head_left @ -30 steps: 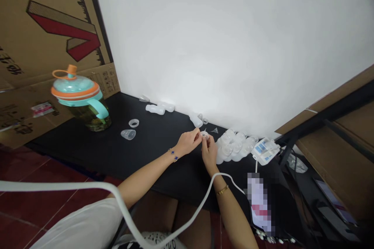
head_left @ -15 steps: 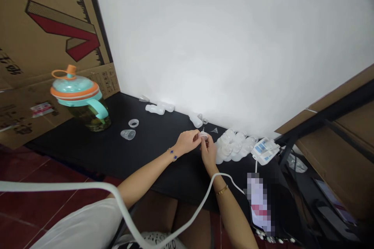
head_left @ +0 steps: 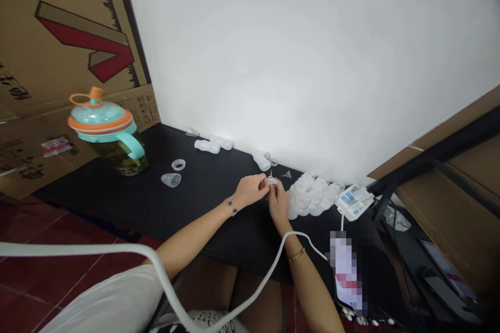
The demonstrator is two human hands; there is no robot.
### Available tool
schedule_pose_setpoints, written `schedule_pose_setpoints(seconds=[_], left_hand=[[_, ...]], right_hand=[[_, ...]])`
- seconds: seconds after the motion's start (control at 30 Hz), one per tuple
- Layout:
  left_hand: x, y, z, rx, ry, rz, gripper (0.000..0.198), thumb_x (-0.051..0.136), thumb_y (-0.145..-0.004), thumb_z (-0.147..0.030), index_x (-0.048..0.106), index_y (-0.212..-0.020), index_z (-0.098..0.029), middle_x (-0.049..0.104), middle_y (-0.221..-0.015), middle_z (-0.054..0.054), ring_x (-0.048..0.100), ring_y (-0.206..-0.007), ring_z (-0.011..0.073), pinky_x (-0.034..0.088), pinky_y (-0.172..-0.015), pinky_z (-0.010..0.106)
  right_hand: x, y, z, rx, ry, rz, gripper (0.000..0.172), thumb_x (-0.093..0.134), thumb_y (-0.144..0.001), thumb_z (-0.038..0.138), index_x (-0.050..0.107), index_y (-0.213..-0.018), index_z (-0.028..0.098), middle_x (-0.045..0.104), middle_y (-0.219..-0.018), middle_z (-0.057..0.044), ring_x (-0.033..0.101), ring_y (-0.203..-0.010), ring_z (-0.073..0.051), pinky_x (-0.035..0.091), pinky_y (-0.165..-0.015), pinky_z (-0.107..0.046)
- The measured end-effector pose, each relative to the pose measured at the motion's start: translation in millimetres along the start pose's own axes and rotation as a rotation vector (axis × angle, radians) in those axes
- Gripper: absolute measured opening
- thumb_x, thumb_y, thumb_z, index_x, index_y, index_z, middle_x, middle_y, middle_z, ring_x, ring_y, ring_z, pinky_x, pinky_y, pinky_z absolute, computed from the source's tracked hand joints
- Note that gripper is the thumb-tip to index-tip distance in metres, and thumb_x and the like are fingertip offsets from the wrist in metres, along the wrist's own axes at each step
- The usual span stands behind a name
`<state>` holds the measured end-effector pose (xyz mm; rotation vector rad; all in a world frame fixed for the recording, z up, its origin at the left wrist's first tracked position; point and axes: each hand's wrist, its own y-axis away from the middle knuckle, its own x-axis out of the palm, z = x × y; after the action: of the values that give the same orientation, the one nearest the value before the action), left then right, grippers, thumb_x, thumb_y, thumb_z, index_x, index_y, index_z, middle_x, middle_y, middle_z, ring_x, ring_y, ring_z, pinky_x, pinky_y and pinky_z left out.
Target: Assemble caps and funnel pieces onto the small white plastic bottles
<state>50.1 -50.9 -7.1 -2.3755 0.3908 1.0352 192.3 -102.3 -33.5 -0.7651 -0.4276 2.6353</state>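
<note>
My left hand [head_left: 250, 190] and my right hand [head_left: 279, 203] meet over the black table [head_left: 156, 203], fingertips pinched together on a small clear plastic part [head_left: 272, 181]. Just right of my hands lies a cluster of several small translucent bottles [head_left: 312, 195]. A tiny clear funnel [head_left: 287, 174] sits behind my hands near the white wall. A bracelet is on each wrist.
A teal and orange jug [head_left: 107, 132] stands at the left. A clear ring [head_left: 178, 164] and a clear cap [head_left: 171, 179] lie near it. More small bottles [head_left: 213, 144] lie along the wall. A white packet [head_left: 353, 202] is at the right; a white cable [head_left: 219, 302] crosses below.
My hands have drawn slightly closer and lower, still working the same small clear part between the fingertips. Nothing else has moved.
</note>
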Motion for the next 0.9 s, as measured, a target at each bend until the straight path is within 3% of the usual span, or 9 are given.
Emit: schedule_pose_setpoints(seconds=[0.9], left_hand=[[-3.0, -0.1, -5.3, -0.037, 0.013, 0.017, 0.026, 0.054, -0.096, -0.036, 0.055, -0.075, -0.021, 0.068, -0.074, 0.0, 0.062, -0.067, 0.017, 0.034, -0.061, 0.028]], right_hand=[[-0.4, 1.8, 3.2, 0.055, 0.016, 0.011, 0.033, 0.042, -0.101, 0.049, 0.062, -0.096, 0.023, 0.064, -0.073, -0.001, 0.059, -0.065, -0.021, 0.04, -0.062, -0.031]])
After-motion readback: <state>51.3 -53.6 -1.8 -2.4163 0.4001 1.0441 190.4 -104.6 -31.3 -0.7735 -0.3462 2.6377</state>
